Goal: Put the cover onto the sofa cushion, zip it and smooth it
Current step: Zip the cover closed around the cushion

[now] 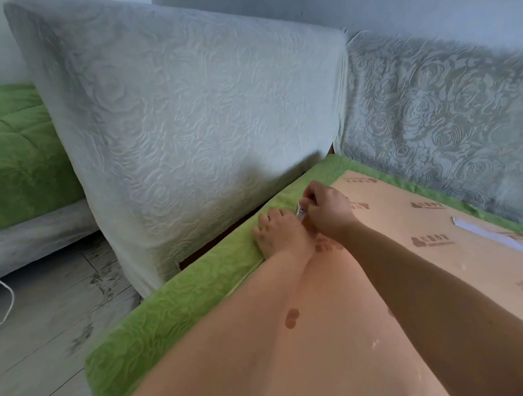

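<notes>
Head view: your right hand [325,210] has its fingers pinched together on the small metal zipper pull [300,211], at the far left edge of the cushion [381,282]. Your left hand [276,232] lies just beside it, fingers spread and pressed flat on the green cover [180,294], touching the right hand. The cover wraps the cushion's left side and far edge; the tan printed face is still bare. A grey cushion [188,125] leans upright beyond the left edge, a grey backrest [448,119] behind the far edge.
</notes>
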